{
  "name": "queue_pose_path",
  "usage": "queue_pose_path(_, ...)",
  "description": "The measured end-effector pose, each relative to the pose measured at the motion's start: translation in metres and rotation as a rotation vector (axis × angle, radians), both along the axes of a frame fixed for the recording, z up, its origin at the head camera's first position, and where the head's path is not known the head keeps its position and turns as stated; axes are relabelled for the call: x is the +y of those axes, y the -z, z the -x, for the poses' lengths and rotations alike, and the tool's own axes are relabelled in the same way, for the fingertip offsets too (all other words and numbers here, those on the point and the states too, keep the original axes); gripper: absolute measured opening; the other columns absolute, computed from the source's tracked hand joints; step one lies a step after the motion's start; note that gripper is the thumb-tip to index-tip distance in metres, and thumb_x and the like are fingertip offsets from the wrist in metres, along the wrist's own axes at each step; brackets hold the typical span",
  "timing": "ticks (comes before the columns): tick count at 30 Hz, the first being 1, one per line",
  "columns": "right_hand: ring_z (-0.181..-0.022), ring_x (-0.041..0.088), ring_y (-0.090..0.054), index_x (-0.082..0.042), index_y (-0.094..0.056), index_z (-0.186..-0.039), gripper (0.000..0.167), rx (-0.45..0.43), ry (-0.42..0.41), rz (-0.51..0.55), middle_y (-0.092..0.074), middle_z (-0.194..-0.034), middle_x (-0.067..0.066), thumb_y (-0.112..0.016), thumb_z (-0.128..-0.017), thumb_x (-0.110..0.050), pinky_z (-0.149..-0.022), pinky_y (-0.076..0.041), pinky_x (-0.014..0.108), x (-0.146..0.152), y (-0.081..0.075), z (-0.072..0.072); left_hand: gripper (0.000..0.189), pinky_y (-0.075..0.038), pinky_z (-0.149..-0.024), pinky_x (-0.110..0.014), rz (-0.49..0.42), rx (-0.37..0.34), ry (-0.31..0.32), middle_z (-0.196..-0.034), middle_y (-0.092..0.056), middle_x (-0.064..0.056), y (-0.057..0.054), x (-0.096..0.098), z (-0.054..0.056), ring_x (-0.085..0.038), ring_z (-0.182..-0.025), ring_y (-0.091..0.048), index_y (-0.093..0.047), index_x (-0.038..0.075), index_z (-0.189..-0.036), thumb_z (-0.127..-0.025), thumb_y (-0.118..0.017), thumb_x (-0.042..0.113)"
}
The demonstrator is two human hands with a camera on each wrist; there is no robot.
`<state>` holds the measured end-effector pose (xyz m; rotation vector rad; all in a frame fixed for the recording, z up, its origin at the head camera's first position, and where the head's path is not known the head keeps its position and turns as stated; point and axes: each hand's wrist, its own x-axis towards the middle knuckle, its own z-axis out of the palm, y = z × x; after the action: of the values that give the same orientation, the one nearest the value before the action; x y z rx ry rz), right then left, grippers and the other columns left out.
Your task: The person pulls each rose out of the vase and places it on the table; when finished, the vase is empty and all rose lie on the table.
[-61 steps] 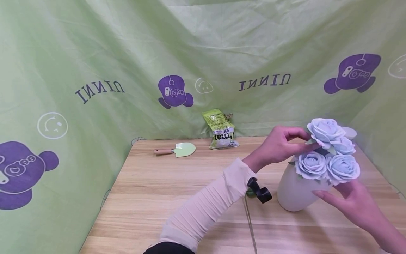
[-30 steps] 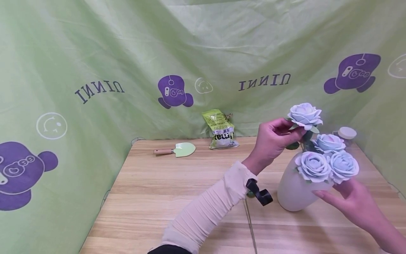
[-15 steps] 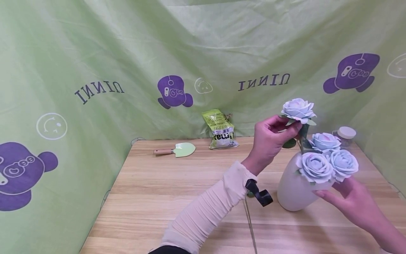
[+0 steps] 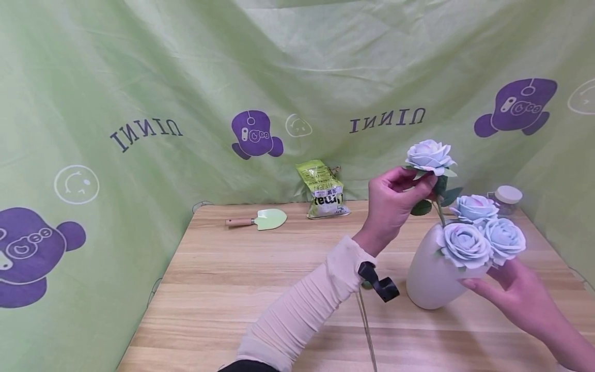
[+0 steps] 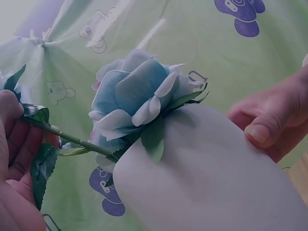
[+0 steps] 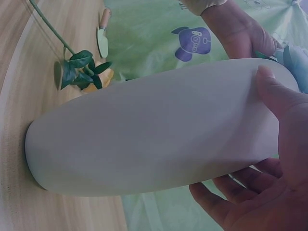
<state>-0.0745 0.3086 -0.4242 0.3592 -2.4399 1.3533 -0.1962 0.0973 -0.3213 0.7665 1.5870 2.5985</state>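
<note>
My left hand [image 4: 390, 199] pinches a pale blue rose [image 4: 429, 156] just under its bloom, above the mouth of a white vase [image 4: 429, 279]. Its green leafy stem runs down into the vase, as the left wrist view also shows. Several pale blue roses [image 4: 465, 245] stand in the vase, their heads crowding the rim. On the near right side, my right hand [image 4: 516, 294] grips the vase near its top, thumb on one side and fingers on the other. The right wrist view shows the vase's base [image 6: 36, 159] on the table; the stem ends are hidden inside.
A leafy flower stem [image 6: 72, 70] lies on the wooden table left of the vase, partly under my left forearm. Farther back are a green trowel [image 4: 271, 219], a green and white bag [image 4: 324, 194] and a jar with a white lid [image 4: 508, 194]. Green cloth hangs behind.
My left hand has raised the rose up and leftward out of the cluster, baring its leaves and stem. The remaining roses shifted slightly. My right hand and the vase stayed put.
</note>
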Motion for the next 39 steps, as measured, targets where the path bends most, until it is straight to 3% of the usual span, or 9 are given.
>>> queue_pose_path(10, -0.11, -0.027, -0.046, -0.015, -0.035, -0.154, 0.091, -0.041, 0.023, -0.015, -0.043, -0.135, -0.036, -0.077, -0.078, 0.01, -0.087, -0.04, -0.008, 0.002, 0.001, 0.001, 0.027, -0.066, -0.075, -0.034, 0.01, 0.002, 0.039, -0.11, -0.062, -0.043, -0.002, -0.005, 0.001, -0.002, -0.068, -0.068, -0.061, -0.019, -0.112, -0.088, -0.067, -0.009)
queue_pose_path(15, -0.111, -0.027, -0.046, -0.013, -0.035, -0.155, 0.091, -0.032, 0.02, -0.024, -0.043, -0.137, -0.035, -0.077, -0.078, 0.01, -0.087, -0.041, -0.007, 0.002, 0.001, 0.0, 0.027, -0.065, -0.078, -0.04, -0.05, -0.016, 0.035, -0.111, -0.061, -0.046, -0.001, -0.006, 0.001, -0.004, -0.067, -0.069, -0.061, -0.021, -0.113, -0.088, -0.066, -0.011)
queue_pose_path(22, -0.114, -0.026, -0.044, -0.012, -0.036, -0.154, 0.09, -0.027, 0.013, -0.019, -0.043, -0.139, -0.033, -0.077, -0.078, 0.011, -0.089, -0.04, -0.007, 0.003, 0.001, -0.001, 0.028, -0.065, -0.075, -0.033, -0.111, -0.046, 0.014, -0.113, -0.056, -0.051, -0.001, -0.006, 0.001, -0.007, -0.064, -0.07, -0.058, -0.023, -0.114, -0.089, -0.064, -0.011)
queue_pose_path(28, -0.113, -0.027, -0.044, -0.013, -0.04, -0.152, 0.086, -0.038, 0.027, -0.029, -0.044, -0.135, -0.035, -0.078, -0.078, 0.009, -0.088, -0.04, -0.008, 0.004, 0.003, -0.001, 0.029, -0.064, -0.085, -0.045, -0.137, -0.017, 0.018, -0.114, -0.056, -0.049, -0.007, -0.01, 0.002, -0.006, -0.065, -0.071, -0.056, -0.022, -0.117, -0.092, -0.063, -0.009)
queue_pose_path(31, -0.113, -0.027, -0.044, -0.012, -0.041, -0.151, 0.086, -0.033, 0.024, -0.032, -0.045, -0.134, -0.036, -0.078, -0.077, 0.009, -0.088, -0.04, -0.008, 0.004, 0.002, -0.001, 0.029, -0.064, -0.084, -0.045, -0.169, -0.019, 0.011, -0.111, -0.056, -0.048, -0.008, -0.012, 0.004, -0.009, -0.065, -0.071, -0.056, -0.023, -0.117, -0.091, -0.062, -0.01)
queue_pose_path(35, -0.113, -0.026, -0.046, -0.012, -0.04, -0.152, 0.087, -0.023, 0.014, -0.027, -0.047, -0.134, -0.035, -0.078, -0.077, 0.011, -0.089, -0.04, -0.007, 0.003, 0.001, -0.001, 0.03, -0.066, -0.078, -0.041, -0.22, -0.039, -0.007, -0.108, -0.063, -0.04, -0.009, -0.015, 0.008, -0.012, -0.067, -0.072, -0.057, -0.021, -0.118, -0.09, -0.063, -0.012)
queue_pose_path(39, -0.119, -0.024, -0.046, -0.01, -0.039, -0.152, 0.088, -0.013, -0.004, -0.015, -0.047, -0.139, -0.031, -0.076, -0.077, 0.014, -0.092, -0.039, -0.007, 0.001, 0.0, -0.001, 0.031, -0.066, -0.072, -0.033, -0.262, -0.079, -0.038, -0.098, -0.073, -0.018, -0.009, -0.019, 0.012, -0.012, -0.069, -0.072, -0.059, -0.019, -0.118, -0.089, -0.065, -0.011)
